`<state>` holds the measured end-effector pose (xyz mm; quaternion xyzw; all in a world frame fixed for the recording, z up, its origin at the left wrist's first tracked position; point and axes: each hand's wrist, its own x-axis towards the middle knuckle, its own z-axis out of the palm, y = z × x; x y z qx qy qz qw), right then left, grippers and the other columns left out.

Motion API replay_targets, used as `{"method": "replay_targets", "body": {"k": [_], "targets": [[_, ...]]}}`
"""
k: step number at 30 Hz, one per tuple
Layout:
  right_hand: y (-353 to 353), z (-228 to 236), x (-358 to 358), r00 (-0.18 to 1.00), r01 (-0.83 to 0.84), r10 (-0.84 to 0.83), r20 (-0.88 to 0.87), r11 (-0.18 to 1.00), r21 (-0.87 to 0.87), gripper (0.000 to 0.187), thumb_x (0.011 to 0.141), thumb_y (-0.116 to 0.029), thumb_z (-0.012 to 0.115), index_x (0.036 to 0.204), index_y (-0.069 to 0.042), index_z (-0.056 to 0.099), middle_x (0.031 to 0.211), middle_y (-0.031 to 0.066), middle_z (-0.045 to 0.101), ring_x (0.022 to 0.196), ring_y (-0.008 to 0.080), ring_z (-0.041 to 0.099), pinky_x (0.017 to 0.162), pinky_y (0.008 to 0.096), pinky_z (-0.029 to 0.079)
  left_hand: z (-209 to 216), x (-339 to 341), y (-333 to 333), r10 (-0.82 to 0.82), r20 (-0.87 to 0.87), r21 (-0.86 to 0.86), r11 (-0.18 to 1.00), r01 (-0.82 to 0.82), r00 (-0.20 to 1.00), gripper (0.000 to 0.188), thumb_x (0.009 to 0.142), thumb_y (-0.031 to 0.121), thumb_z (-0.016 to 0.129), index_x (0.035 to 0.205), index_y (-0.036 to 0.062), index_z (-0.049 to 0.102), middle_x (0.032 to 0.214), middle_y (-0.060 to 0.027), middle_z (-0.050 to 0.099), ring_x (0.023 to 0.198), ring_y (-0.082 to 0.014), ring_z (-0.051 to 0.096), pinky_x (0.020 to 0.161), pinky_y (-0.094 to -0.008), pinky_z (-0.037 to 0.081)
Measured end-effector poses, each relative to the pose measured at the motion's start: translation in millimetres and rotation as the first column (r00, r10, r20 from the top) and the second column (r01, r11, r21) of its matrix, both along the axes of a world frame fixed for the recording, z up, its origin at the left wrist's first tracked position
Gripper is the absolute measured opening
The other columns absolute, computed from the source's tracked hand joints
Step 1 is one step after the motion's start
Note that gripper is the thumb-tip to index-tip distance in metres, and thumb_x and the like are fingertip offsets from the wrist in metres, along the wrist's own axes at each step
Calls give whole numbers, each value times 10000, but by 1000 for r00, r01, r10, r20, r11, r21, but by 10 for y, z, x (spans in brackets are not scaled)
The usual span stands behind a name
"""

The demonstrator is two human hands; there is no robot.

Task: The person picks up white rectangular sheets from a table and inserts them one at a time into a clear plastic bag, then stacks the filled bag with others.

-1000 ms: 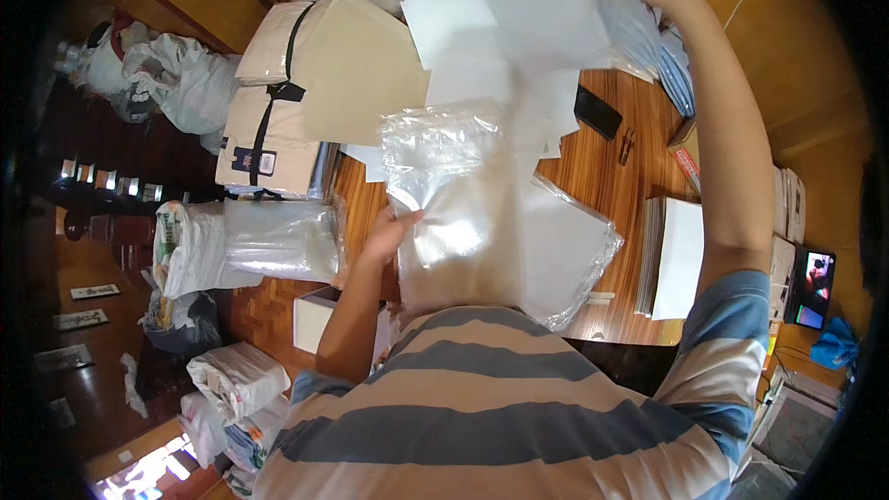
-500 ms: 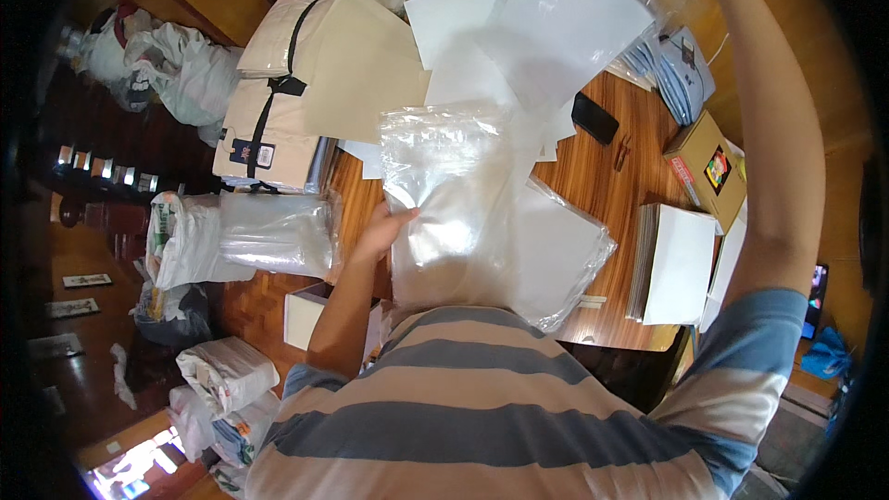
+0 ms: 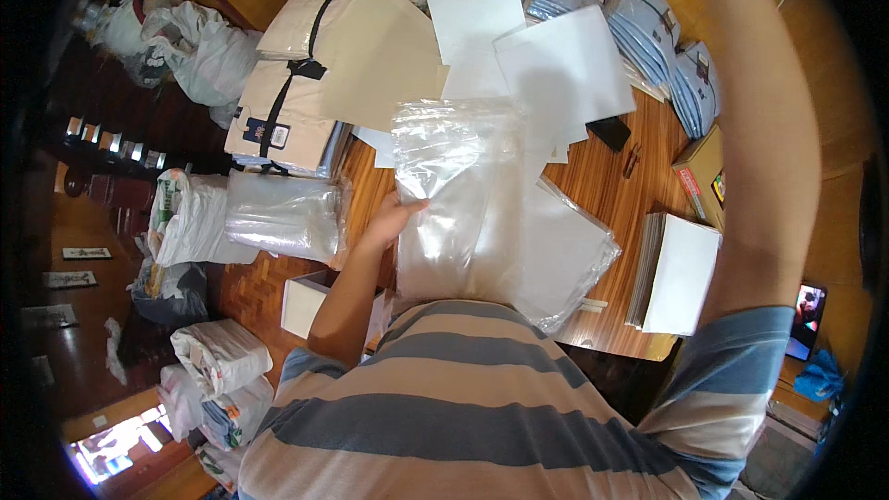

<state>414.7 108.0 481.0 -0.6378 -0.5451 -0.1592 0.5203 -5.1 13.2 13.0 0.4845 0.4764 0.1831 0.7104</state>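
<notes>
Where fingers [image 3: 416, 207] pinch, bag [image 3: 463, 213] extends rightward.

Left grip [image 3: 396, 219] on clear plastic bags [image 3: 458, 231], white sheets [image 3: 579, 51] beyond

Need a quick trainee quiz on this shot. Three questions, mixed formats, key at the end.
1. Multiple choice: what is the left hand holding?
a) the black phone
b) the clear plastic bags
c) the brown carton

2. True or false: the right hand is visible in the picture.

3. Fill in the blank: the tan bundles at upper left are tied with a ___ band.

Key:
1. b; the thumb lies over their left edge.
2. False; the right arm extends beyond the top edge, so its hand is out of view.
3. Black.
</notes>
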Motion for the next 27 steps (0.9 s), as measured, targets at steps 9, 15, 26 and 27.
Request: {"method": "replay_targets", "body": {"k": [9, 15, 26, 27], "targets": [[6, -1854, -290, 869, -73, 10, -495, 991, -108, 400, 1032, -269, 481, 798, 2, 662, 659, 118, 640, 636, 197, 637, 564, 373, 507, -102, -30, -50, -34, -5, 101, 994, 35, 999, 361, 907, 165, 730, 1204, -31, 673, 1108, -100, 722, 999, -178, 651, 915, -323, 492], [156, -2388, -1109, 531, -323, 345, -774, 927, 192, 257, 1020, -158, 477, 905, -35, 671, 806, 108, 669, 698, 193, 637, 589, 336, 527, -95, 33, -17, -23, -45, 128, 991, 29, 999, 356, 895, 159, 735, 1187, -37, 683, 1088, -106, 729, 991, -186, 662, 915, -328, 497], [-580, -3410, -2294, 695, -364, 188, -694, 925, -114, 283, 1030, -176, 496, 1137, 40, 645, 994, 131, 699, 888, 204, 648, 800, 325, 500, -185, -9, 0, -27, -52, 227, 973, 38, 998, 358, 885, 134, 733, 1190, -46, 676, 1092, -109, 727, 953, -194, 673, 869, -327, 515], [-705, -3634, -2167, 659, -405, 173, -732, 902, -151, 278, 1018, -134, 499, 1182, 47, 632, 1020, 129, 701, 900, 199, 656, 805, 315, 500, -186, 3, -3, -30, -38, 192, 981, 37, 999, 352, 886, 130, 730, 1189, -43, 678, 1091, -109, 727, 953, -193, 672, 871, -324, 512]]}}
